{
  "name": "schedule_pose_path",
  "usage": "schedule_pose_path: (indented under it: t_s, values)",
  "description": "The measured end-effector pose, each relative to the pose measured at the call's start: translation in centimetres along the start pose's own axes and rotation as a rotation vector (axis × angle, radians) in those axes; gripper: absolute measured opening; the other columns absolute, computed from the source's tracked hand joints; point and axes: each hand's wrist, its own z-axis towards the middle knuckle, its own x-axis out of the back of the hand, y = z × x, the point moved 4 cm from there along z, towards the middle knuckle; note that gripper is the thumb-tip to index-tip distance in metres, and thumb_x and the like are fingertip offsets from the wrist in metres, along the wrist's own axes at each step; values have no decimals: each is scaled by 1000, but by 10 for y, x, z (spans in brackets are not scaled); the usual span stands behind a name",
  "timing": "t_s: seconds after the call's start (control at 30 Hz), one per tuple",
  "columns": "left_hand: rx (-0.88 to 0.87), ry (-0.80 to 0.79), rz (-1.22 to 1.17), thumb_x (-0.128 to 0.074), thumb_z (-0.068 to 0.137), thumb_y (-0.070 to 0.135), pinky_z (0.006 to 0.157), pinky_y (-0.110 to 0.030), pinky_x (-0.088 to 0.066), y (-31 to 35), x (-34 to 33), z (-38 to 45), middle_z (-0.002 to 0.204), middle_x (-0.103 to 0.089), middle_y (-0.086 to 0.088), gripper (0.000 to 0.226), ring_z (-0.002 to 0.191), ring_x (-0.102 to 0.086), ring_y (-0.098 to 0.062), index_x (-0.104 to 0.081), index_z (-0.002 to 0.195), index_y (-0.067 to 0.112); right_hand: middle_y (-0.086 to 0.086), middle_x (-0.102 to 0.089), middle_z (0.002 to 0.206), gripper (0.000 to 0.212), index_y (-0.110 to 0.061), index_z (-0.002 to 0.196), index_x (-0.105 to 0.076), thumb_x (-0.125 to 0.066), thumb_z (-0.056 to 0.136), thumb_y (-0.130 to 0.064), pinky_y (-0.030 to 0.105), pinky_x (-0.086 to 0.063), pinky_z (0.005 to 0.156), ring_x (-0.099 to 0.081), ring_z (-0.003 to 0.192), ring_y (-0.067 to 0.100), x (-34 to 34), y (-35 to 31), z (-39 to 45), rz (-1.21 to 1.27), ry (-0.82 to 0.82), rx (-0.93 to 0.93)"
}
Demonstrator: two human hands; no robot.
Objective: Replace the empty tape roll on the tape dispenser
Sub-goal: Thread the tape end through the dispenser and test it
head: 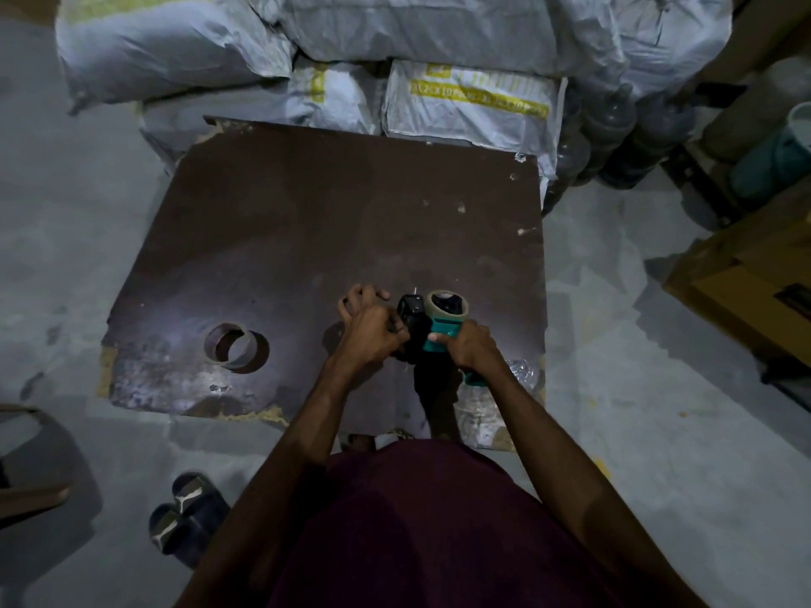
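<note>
A teal and black tape dispenser (428, 326) is held just above the near right part of a dark brown board (307, 221). A roll of tape (447, 304) sits on its spindle at the far end. My right hand (467, 348) is closed around the teal handle. My left hand (366, 329) grips the black front part of the dispenser from the left, with some fingers curled free. A bare cardboard tape core (232, 348) lies on the board to the left, well apart from both hands.
Stacked grey woven sacks (395, 46) line the far side of the board. Dark water jugs (614, 138) stand at the right rear, cardboard boxes (755, 291) at the right. A pair of sandals (184, 515) lies on the concrete floor at the near left.
</note>
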Motion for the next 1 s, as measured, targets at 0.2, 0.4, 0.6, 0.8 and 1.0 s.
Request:
schedule_pose_path:
  t_s: [0.2, 0.4, 0.6, 0.8, 1.0]
  values:
    - [-21, 9, -48, -75, 79, 33, 103, -45, -20, -5, 0, 1, 126, -41, 0, 8, 130, -21, -23, -70, 79, 27, 18, -61, 134, 94, -10, 132, -58, -68, 70, -80, 45, -52, 98, -62, 117, 37, -2, 2, 4, 19, -27, 3]
    - [25, 29, -137, -67, 83, 32, 106, -45, -30, -10, 3, 5, 125, -49, -6, 18, 130, -33, -32, -71, 98, 24, 17, -63, 131, 96, -11, 131, -59, -69, 66, -80, 45, -54, 96, -64, 113, 37, -6, 5, 7, 41, -25, 3]
    - [54, -20, -150, -77, 82, 44, 98, -38, -39, -5, 0, 4, 113, -66, -5, 31, 121, -48, -28, -72, 106, 24, 16, -64, 129, 107, -11, 129, -60, -64, 56, -89, 44, -56, 93, -66, 110, 35, -12, 8, 13, 70, -14, 2]
    - [63, -34, -314, -71, 93, 20, 54, -8, -44, 1, -6, -1, 83, -72, -4, 9, 67, -61, -7, -73, 91, 12, 11, -66, 128, 116, -19, 126, -63, -49, 40, -96, 45, -56, 95, -66, 110, 31, -22, 26, 38, 124, -30, 33]
    - [93, -35, -361, -66, 95, 15, 54, -10, -38, -1, -6, -1, 78, -68, -1, 14, 61, -57, -2, -63, 82, 22, 11, -69, 125, 63, -19, 124, -67, -69, 81, -65, 44, -54, 97, -66, 111, 30, -1, 6, 0, 178, -17, 78]
